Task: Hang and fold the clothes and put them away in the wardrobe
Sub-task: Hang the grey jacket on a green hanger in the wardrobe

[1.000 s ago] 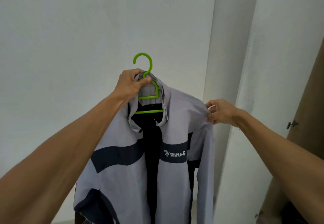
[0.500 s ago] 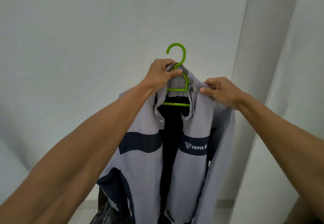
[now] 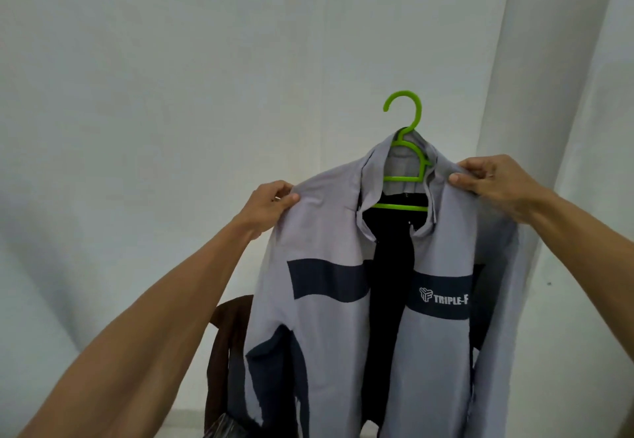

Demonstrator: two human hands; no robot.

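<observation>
A light grey jacket (image 3: 329,238) with dark navy bands and a "TRIPLE-F" logo hangs open-fronted on a bright green plastic hanger (image 3: 404,129), held up in front of a white wall. My left hand (image 3: 271,204) pinches the jacket's left shoulder. Over on the other side, my right hand (image 3: 494,180) pinches the right shoulder just beside the collar. The hanger's hook stands free above the collar; its arms are hidden inside the jacket.
A white wall (image 3: 171,94) fills the background, with a white column or corner (image 3: 549,94) at the right. A dark brown garment or chair back (image 3: 226,341) shows behind the jacket at lower left.
My left hand let go of the hanger neck and collar and moved down-left to the left shoulder. My right hand stayed at the right shoulder. The view shifted left.
</observation>
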